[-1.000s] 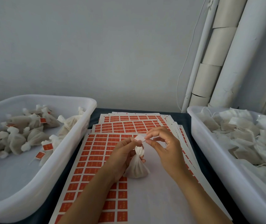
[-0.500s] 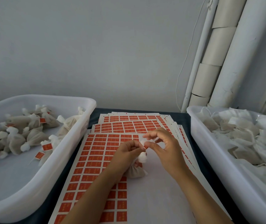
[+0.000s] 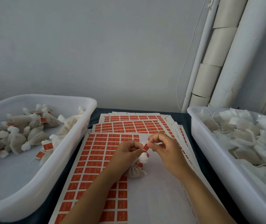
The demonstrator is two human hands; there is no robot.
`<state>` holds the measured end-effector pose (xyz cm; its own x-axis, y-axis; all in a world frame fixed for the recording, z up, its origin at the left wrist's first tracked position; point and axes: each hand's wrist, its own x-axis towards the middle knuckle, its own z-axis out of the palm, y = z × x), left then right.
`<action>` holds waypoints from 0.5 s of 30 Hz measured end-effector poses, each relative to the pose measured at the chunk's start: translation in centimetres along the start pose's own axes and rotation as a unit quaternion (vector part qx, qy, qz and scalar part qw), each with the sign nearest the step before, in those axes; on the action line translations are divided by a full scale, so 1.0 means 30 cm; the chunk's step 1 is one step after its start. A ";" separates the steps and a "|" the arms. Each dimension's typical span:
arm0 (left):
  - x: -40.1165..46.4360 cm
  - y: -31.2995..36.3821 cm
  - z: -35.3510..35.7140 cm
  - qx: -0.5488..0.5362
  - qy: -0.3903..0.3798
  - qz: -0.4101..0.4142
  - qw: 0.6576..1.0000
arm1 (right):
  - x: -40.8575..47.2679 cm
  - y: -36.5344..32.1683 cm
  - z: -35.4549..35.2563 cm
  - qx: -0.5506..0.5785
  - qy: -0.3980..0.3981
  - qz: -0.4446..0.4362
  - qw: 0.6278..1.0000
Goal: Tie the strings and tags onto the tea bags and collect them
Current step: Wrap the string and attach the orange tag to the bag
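Left hand (image 3: 127,152) grips bag (image 3: 135,171) neck; right hand (image 3: 164,148) pinches tag (image 3: 145,147); best fold tag squarely over string, press firmly, keep neck steady.

Grey wall (image 3: 96,46), possibly paper rolls (image 3: 213,65)

A dark table (image 3: 95,113) carries everything. On its left side sits a white bin (image 3: 74,143) that runs off the frame's left and bottom edges. On its right side sits a second white bin (image 3: 210,151), cut off by the right edge. Between the two, a fanned stack of sheets (image 3: 129,125) printed with orange stickers lies flat on the table, its far end near the wall and its near end reaching the bottom edge. Strips of bare table show between the stack and each bin.
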<state>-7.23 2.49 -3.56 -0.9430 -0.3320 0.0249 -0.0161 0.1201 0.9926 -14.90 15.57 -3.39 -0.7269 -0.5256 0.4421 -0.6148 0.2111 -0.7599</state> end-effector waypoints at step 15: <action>-0.005 0.004 -0.007 -0.013 -0.006 0.000 1.000 | -0.006 -0.016 0.006 0.092 -0.008 0.037 0.995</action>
<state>-7.03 2.36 -3.41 -0.9471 -0.3201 0.0227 -0.0083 0.0951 0.9954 -14.42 15.39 -3.18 -0.7624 -0.5277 0.3746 -0.4921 0.0969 -0.8651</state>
